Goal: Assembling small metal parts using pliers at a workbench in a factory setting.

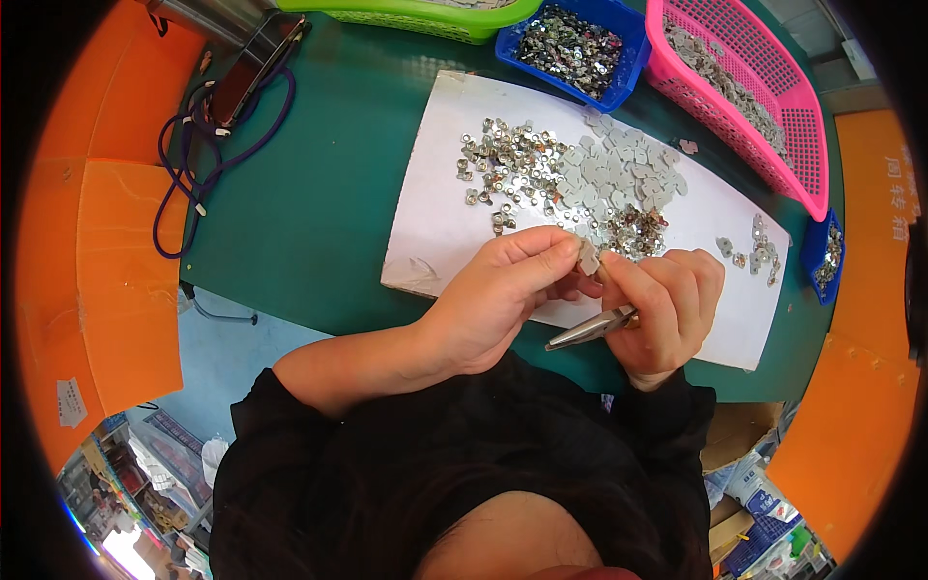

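Note:
My left hand (512,290) pinches a small light-grey flat piece (589,257) between thumb and fingers, over the near side of a white board. The thumb and forefinger of my right hand (667,309) meet the same piece from the other side. Tucked in the curled fingers of that hand is a silver metal tool with a tapered end (592,329), pointing left; its rear is hidden, and I cannot tell its exact kind. Just beyond my fingers lie small shiny metal parts (512,159) and a heap of similar grey flat pieces (623,174).
The white board (425,213) lies on a green table (329,155). Behind it stand a green basket (435,21), a blue tray of metal parts (628,63) and a pink basket (802,135). A smaller blue tray (817,285) is at right. A phone (253,77) with a purple cord is at left.

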Motion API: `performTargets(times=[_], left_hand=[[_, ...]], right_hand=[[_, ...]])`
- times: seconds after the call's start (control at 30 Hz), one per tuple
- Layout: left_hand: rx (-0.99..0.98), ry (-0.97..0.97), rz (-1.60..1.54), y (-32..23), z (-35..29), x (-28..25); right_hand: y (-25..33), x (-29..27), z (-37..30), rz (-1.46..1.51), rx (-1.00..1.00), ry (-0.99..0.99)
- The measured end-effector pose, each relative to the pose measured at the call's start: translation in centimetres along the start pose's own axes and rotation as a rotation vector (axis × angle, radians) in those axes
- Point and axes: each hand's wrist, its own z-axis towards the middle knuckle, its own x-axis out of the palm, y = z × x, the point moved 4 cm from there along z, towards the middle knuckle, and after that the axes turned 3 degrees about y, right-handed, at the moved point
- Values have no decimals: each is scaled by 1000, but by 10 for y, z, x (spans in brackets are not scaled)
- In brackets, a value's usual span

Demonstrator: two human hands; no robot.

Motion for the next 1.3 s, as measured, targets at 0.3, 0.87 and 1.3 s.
performTargets(times=[0.3, 0.87, 1.3], left_hand=[[92, 9, -1, -4, 1, 5], [123, 31, 176, -2, 3, 2], [321, -38, 319, -5, 1, 10]], right_hand=[[-7, 21, -15, 556, 427, -93], [-10, 30, -25, 881, 479, -126], [-1, 27, -23, 787, 526, -265]])
